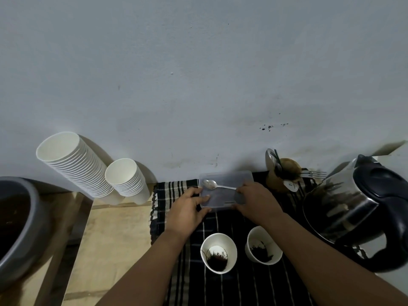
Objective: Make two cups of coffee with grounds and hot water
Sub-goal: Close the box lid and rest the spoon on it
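Observation:
Two white paper cups stand on a black striped cloth (198, 283), the left cup (218, 252) and the right cup (263, 245), each with dark coffee grounds at the bottom. Behind them sits a clear plastic container (225, 189) with its lid on. My left hand (187, 208) presses on the container's left edge. My right hand (256, 200) rests on its right side and pinches the handle of a metal spoon (212, 184), whose bowl lies over the lid. A steel and black electric kettle (357, 213) stands to the right.
Two stacks of white paper cups (88, 171) lean against the wall at the left. A grey bowl (17, 221) sits at the far left on the wooden table (114, 239). A brown holder with forks and utensils (284, 175) stands behind the kettle.

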